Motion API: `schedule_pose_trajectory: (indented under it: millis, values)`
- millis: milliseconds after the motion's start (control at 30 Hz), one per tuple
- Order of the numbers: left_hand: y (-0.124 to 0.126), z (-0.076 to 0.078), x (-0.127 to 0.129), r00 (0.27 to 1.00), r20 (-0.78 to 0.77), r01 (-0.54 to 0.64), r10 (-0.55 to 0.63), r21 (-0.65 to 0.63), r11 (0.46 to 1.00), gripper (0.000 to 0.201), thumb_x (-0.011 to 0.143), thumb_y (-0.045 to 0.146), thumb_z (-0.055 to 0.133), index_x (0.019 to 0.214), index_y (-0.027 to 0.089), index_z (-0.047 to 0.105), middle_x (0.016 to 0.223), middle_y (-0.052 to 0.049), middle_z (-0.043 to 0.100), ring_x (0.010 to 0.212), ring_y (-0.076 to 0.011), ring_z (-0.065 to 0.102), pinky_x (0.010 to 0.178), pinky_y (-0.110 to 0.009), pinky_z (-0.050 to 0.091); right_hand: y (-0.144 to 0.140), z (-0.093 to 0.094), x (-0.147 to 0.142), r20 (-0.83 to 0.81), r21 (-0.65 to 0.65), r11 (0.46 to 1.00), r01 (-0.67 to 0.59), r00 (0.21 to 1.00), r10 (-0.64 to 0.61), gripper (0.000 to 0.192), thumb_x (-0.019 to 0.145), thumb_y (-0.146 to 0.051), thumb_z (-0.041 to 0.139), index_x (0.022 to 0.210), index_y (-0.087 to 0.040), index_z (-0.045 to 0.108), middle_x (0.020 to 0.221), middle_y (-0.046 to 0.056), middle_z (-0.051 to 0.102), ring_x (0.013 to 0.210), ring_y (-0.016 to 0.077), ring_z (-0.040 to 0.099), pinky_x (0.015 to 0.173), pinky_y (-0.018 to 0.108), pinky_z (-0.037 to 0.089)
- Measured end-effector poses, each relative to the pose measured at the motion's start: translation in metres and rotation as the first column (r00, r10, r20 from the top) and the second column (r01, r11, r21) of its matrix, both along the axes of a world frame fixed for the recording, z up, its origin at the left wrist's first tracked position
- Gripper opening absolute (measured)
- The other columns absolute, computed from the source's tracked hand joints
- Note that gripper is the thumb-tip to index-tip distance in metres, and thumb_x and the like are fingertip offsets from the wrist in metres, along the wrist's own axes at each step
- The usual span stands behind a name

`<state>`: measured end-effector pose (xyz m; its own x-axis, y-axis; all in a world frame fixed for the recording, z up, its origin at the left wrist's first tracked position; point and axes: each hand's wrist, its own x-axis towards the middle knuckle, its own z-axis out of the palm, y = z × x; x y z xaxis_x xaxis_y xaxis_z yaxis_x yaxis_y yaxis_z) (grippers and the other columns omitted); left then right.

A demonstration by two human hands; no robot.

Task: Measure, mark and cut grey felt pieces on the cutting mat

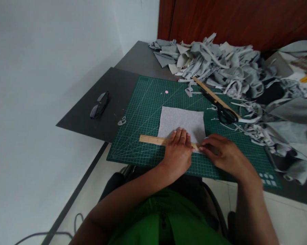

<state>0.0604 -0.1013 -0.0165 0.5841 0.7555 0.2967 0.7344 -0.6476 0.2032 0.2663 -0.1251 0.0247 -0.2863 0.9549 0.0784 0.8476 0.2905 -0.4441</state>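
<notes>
A grey rectangle of fabric (182, 119) lies flat on the green cutting mat (148, 102). Across its near edge runs a wooden ruler (152, 139), reaching past the cloth on the left. My left hand (178, 151) presses down on ruler and cloth, fingers stretched out and side by side. At the ruler's right end, by the cloth's near right corner, my right hand (218, 151) has thumb and fingers pinched together. A small pale bit shows at its fingertips, too little to name; the ruler's right end is partly hidden there.
Black-handled scissors (226, 114) lie against a second wooden ruler (206, 89) on the mat's right. Grey fabric scraps (209, 58) heap behind and to the right. Glasses (100, 104) rest on the dark tabletop at left. A pink disc (166, 92) lies beyond the cloth.
</notes>
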Motion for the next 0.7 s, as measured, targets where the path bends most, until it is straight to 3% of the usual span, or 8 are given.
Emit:
schedule_pose_trajectory:
  millis: [367,700]
  values:
    - [-0.0004,0.0030,-0.0005,0.999,-0.038,0.009,-0.009,-0.010,1.000,0.056,0.106,0.040,0.056,0.145,-0.001,0.059,0.156,-0.024,0.054,0.149,-0.0341,0.048,0.127,-0.048,0.037,0.0009,-0.0052,0.0074,0.126,0.058,0.994,-0.093,0.988,0.085,0.011,0.100,-0.028,0.065,0.105,-0.022,0.072,0.101,0.008,0.074,0.092,0.0282,0.071,0.086,0.045,0.048]
    - [-0.0002,0.0029,-0.0014,0.999,-0.029,0.014,-0.014,0.003,1.000,0.059,0.105,0.043,0.058,0.144,-0.001,0.060,0.154,-0.024,0.056,0.149,-0.0351,0.048,0.128,-0.048,0.035,0.0022,-0.0085,0.0082,0.098,0.067,0.991,-0.117,0.989,0.110,0.015,0.104,-0.026,0.058,0.103,-0.020,0.072,0.098,0.010,0.071,0.089,0.0272,0.068,0.082,0.043,0.052]
